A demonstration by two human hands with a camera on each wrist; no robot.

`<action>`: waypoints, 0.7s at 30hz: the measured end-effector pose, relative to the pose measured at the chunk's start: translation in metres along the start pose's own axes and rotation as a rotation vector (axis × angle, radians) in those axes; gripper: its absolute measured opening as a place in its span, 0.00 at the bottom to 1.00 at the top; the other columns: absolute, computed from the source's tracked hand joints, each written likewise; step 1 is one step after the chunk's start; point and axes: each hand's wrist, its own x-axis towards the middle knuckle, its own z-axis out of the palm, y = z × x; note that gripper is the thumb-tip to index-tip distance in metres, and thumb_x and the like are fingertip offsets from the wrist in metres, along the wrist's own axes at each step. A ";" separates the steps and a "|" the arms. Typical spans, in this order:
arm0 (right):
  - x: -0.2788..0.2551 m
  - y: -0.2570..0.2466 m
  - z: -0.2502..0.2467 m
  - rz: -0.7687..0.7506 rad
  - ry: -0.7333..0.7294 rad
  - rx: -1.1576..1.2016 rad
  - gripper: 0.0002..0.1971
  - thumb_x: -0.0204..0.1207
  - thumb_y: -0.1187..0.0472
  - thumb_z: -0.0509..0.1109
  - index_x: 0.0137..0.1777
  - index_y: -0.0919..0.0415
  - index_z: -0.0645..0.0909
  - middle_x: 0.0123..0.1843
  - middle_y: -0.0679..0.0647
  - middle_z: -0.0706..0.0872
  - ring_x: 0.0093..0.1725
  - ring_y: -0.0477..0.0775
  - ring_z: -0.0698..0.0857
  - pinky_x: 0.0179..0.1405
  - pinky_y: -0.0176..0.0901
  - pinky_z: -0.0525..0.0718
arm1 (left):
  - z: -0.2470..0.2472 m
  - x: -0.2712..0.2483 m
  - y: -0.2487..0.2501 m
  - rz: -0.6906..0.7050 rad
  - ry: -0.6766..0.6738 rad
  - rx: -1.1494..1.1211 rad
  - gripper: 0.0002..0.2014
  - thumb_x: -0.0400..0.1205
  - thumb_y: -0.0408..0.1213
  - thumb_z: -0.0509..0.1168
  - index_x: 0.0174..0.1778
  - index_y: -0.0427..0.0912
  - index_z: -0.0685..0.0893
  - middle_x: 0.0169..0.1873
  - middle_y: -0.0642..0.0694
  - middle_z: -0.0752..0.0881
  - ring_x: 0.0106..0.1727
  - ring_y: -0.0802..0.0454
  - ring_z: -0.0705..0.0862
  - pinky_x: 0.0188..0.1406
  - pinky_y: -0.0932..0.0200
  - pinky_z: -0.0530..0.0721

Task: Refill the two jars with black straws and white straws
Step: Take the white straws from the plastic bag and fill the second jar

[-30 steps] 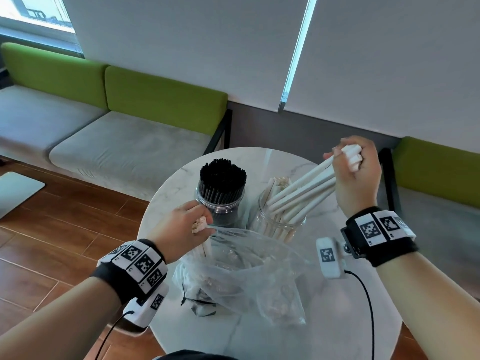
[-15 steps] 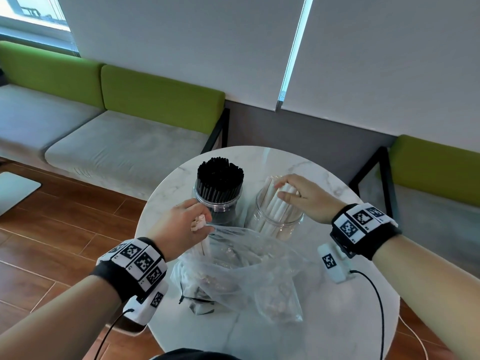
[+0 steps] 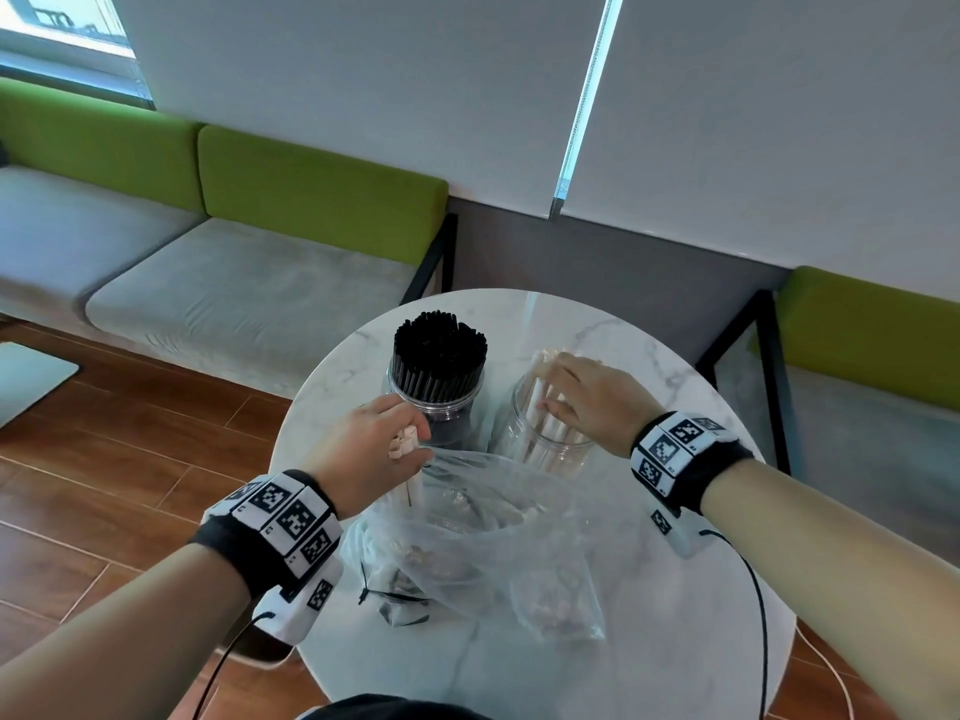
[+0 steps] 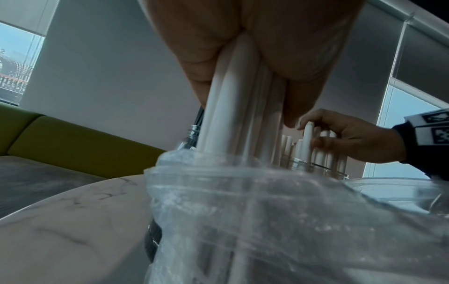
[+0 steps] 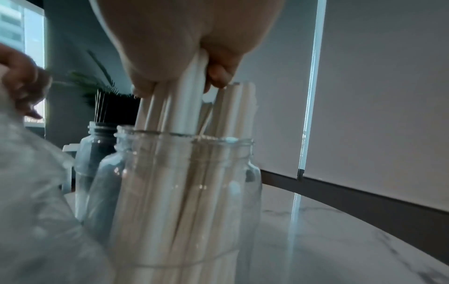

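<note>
Here, left hand [image 3: 371, 444]: grips spare white straws [image 4: 233, 107] upright in the plastic bag [image 3: 498, 537]; hold steady
Black-straw jar [image 3: 436, 407]: full; avoid bumping
Right hand [image 3: 587, 402]: pinches a white bundle [image 5: 184, 100] inside the clear jar [image 5: 184, 182]; lower to bottom, then release

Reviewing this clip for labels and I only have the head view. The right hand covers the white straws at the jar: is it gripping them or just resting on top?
Observer: The right hand grips a bunch of white straws, thumb one side, fingers the other; their lower ends are inside the clear jar.
Operator: And the left hand?
Observer: The left hand pinches another bunch of white straws that stand upright in the plastic bag.
Operator: Is the black jar's neck threaded?
Observer: Yes, the right wrist view shows threads on the black straw jar.
</note>
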 end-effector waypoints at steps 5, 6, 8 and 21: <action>0.003 0.005 0.007 0.045 0.072 -0.006 0.15 0.79 0.49 0.64 0.55 0.61 0.82 0.47 0.53 0.81 0.43 0.56 0.81 0.42 0.48 0.84 | -0.001 -0.001 -0.001 -0.001 0.001 -0.008 0.09 0.73 0.45 0.75 0.45 0.51 0.84 0.43 0.60 0.77 0.38 0.69 0.74 0.35 0.78 0.69; 0.003 0.004 0.010 0.104 0.112 0.041 0.13 0.77 0.52 0.68 0.55 0.60 0.81 0.47 0.53 0.80 0.46 0.56 0.79 0.48 0.49 0.82 | -0.001 -0.001 -0.001 0.000 0.001 -0.007 0.09 0.73 0.45 0.75 0.45 0.51 0.84 0.43 0.60 0.77 0.38 0.69 0.74 0.35 0.78 0.69; 0.000 0.001 0.015 0.167 0.157 0.110 0.12 0.74 0.55 0.72 0.54 0.60 0.81 0.49 0.53 0.79 0.48 0.54 0.74 0.54 0.52 0.79 | 0.000 0.000 -0.001 -0.003 0.001 -0.008 0.09 0.73 0.46 0.74 0.45 0.51 0.84 0.43 0.60 0.77 0.38 0.65 0.75 0.34 0.77 0.68; -0.004 0.012 0.011 0.308 -0.108 0.113 0.48 0.72 0.25 0.51 0.84 0.47 0.36 0.85 0.42 0.38 0.84 0.48 0.38 0.82 0.53 0.42 | -0.002 0.002 0.004 0.027 0.002 -0.022 0.07 0.73 0.43 0.75 0.43 0.50 0.84 0.40 0.69 0.73 0.38 0.69 0.74 0.40 0.80 0.69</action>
